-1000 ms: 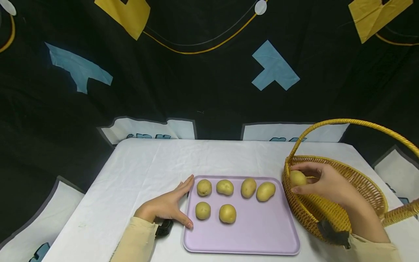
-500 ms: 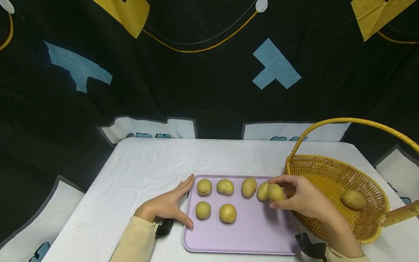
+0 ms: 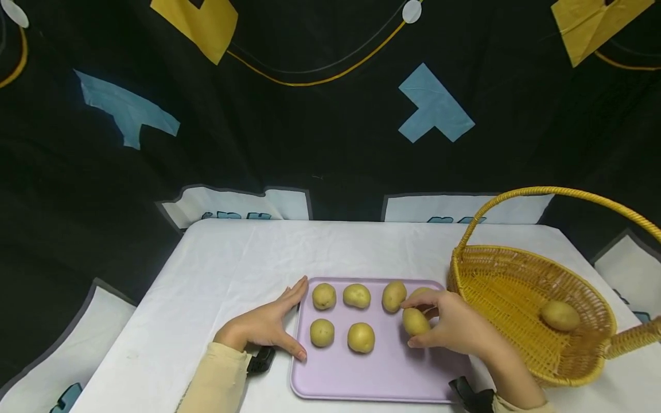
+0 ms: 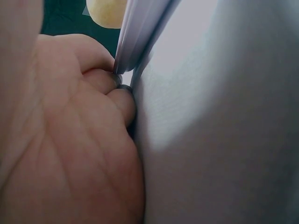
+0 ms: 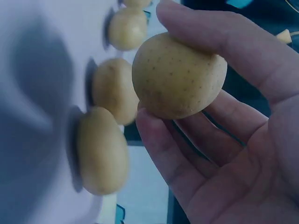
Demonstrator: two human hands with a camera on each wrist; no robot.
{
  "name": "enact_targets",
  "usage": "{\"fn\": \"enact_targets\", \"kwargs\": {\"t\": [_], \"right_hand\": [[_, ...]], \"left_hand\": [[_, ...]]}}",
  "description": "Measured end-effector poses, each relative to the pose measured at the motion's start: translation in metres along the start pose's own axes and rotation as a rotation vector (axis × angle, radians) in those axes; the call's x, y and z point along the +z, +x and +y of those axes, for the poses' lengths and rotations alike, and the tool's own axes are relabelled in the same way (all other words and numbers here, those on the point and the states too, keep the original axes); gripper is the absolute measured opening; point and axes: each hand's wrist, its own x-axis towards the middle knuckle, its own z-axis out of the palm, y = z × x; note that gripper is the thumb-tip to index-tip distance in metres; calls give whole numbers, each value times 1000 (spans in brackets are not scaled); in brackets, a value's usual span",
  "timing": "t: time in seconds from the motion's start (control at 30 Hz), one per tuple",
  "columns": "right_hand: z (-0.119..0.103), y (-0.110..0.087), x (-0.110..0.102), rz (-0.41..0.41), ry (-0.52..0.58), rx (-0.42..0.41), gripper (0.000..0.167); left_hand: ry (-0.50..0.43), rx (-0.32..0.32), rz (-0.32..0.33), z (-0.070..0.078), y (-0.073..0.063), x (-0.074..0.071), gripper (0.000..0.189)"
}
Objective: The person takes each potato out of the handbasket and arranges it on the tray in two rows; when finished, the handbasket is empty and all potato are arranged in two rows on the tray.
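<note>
My right hand (image 3: pixel 449 324) pinches a small potato (image 5: pixel 177 77) between thumb and fingers, above the right half of a lilac tray (image 3: pixel 382 376). In the right wrist view the potato hangs clear of the tray surface. My left hand (image 3: pixel 265 321) rests at the tray's left edge with fingers and thumb spread along the rim; the left wrist view shows its palm (image 4: pixel 79 135) beside that rim. Several potatoes lie on the tray: a back row, partly covered by my right hand at its right end, and two in front, one of them a round potato (image 3: pixel 361 338).
A yellow wicker basket (image 3: pixel 503 252) with a tall arched handle (image 3: pixel 558 190) stands right of the tray, one potato (image 3: pixel 560 315) inside it. A white cloth (image 3: pixel 217 258) covers the table. Behind hangs a dark curtain (image 3: pixel 289 143) with coloured shapes.
My right hand has carried a potato out of the basket, leftward over the tray's rim and further in past the back row's right end. My left hand has stayed in place.
</note>
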Motion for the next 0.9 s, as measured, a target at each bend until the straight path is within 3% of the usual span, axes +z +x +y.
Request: {"fn": "enact_targets", "kwargs": {"t": [0.4,0.9], "right_hand": [[-1,8,30,-45,-102,11,56],[-4,11,43,-42,-136,14,57]], "left_hand": [[0,6,-2,0,-1,1,144],[0,8,-5,0,1,1,143]]}}
